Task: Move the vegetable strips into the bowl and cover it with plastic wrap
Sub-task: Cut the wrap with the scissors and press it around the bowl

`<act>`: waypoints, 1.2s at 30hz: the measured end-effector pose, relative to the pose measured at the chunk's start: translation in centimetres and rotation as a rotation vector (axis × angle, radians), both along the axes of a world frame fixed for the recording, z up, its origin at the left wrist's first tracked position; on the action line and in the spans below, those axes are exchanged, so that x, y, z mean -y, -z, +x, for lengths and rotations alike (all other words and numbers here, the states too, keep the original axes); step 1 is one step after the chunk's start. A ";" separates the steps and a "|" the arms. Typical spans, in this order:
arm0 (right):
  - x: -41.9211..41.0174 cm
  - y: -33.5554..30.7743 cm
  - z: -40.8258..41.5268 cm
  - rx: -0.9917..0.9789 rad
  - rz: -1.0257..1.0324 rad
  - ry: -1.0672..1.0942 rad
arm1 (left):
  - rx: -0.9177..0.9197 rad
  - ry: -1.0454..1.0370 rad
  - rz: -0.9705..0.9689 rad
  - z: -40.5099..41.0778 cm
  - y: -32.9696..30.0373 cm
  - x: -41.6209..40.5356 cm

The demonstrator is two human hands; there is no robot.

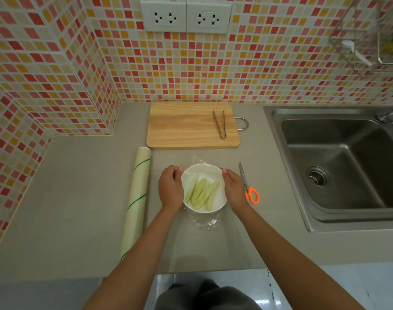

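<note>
I see the pale green vegetable strips (201,192) already lying in the round white bowl (218,201) on the grey counter. My left hand (170,189) and right hand (234,190) cup its sides, fingers curled, pressing the clear plastic wrap (205,222) down — only sealing remains, I judge.

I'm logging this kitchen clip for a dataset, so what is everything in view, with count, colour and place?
Round white bowl: one, counter centre.
Pale green vegetable strips: several, inside bowl.
Clear plastic wrap sheet: one, over and around bowl.
Plastic wrap roll: one, pale with green lines, left of bowl.
Orange-handled scissors: one, right of bowl.
Wooden cutting board: one, tan, behind bowl.
Metal tongs: one, on board.
Steel sink: one, right.
White wall sockets: two, on tiles.
Left hand, right hand: bare, at bowl's sides.
</note>
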State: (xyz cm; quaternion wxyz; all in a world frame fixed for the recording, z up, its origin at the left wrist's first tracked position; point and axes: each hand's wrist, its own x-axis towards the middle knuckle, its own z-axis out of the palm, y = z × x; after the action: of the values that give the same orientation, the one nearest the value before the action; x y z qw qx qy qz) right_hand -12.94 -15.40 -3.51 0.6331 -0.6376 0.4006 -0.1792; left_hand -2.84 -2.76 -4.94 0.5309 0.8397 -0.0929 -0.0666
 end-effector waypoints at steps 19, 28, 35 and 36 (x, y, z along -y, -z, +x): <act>-0.1 0.5 0.2 0.027 0.018 0.043 | -0.500 -0.054 -0.326 0.5 0.7 -0.3; -0.6 0.5 0.5 0.072 0.101 0.099 | -0.574 -0.165 -0.305 0.1 0.5 0.7; -0.4 0.4 0.3 0.083 0.115 0.074 | -0.527 -0.317 -0.407 -0.4 0.7 0.9; -0.4 0.4 0.4 0.088 0.124 0.079 | -0.511 -0.336 -0.391 -0.3 0.7 0.9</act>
State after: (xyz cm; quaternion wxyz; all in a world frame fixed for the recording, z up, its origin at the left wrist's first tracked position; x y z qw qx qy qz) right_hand -12.59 -14.99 -3.91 0.6808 -0.5724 0.4075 -0.2069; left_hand -3.19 -3.63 -5.62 0.6912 0.6820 0.1710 -0.1670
